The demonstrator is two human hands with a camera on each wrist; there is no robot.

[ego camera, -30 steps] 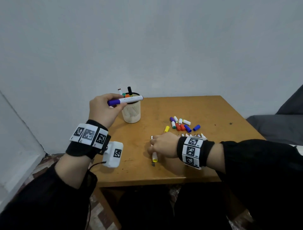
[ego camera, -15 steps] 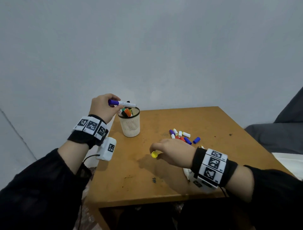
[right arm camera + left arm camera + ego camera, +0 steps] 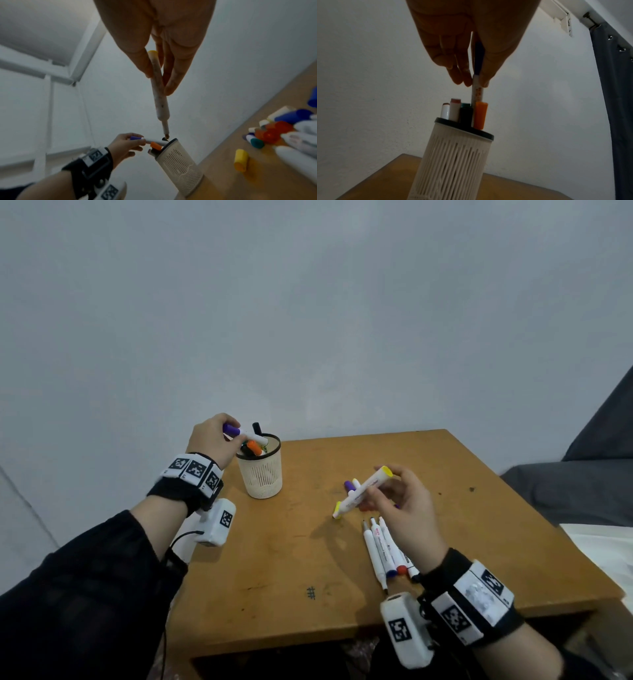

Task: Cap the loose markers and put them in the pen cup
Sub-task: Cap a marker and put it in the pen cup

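The left hand [image 3: 213, 442] pinches a purple-capped marker [image 3: 244, 433] in its fingers [image 3: 485, 77], the white end dipping into the pen cup [image 3: 261, 477] near the counter's [image 3: 281, 570] far left corner, among other capped markers. The right hand [image 3: 407, 508] grips a yellow marker [image 3: 363, 491] above the middle of the counter, uncapped tip pointing toward the cup. Loose caps [image 3: 281, 125] lie just beyond it, and uncapped markers [image 3: 385, 549] lie beneath its wrist, toward the near edge.
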